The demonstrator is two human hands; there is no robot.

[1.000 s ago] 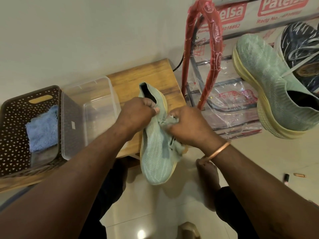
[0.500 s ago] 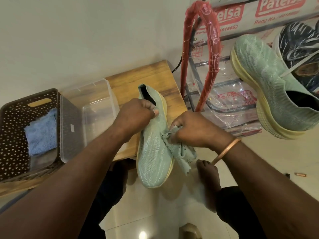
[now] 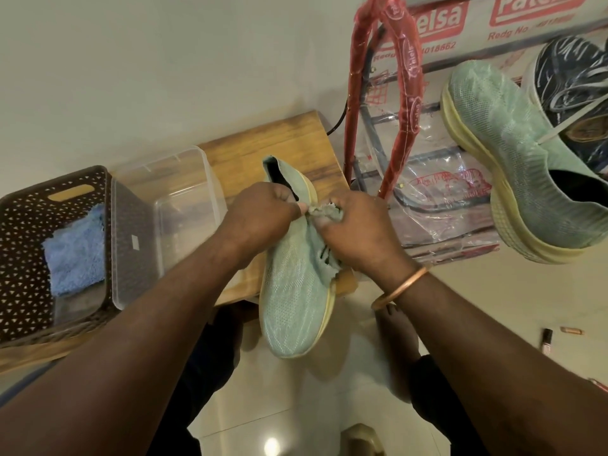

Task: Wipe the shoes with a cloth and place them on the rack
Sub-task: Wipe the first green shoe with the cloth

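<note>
A pale green knit shoe (image 3: 296, 291) with a yellowish sole is held in the air over the edge of a low wooden table (image 3: 263, 146), its toe pointing toward me. My left hand (image 3: 260, 215) grips the shoe near its opening. My right hand (image 3: 355, 232) clutches a bunched grey-green cloth (image 3: 324, 212) and presses it against the shoe's right side by the collar. The matching green shoe (image 3: 513, 166) sits on the rack (image 3: 404, 103) at the upper right, beside a dark navy shoe (image 3: 572, 87).
A clear plastic tub (image 3: 184, 172) and a dark perforated basket (image 3: 23, 232) holding a blue cloth (image 3: 75, 251) stand on the table to the left. The rack is wrapped in red and clear plastic. Small items (image 3: 547, 337) lie on the tiled floor.
My right hand with the cloth has moved up along the shoe's side from the middle toward the collar, close to my left hand. The shoe has stayed in place.
</note>
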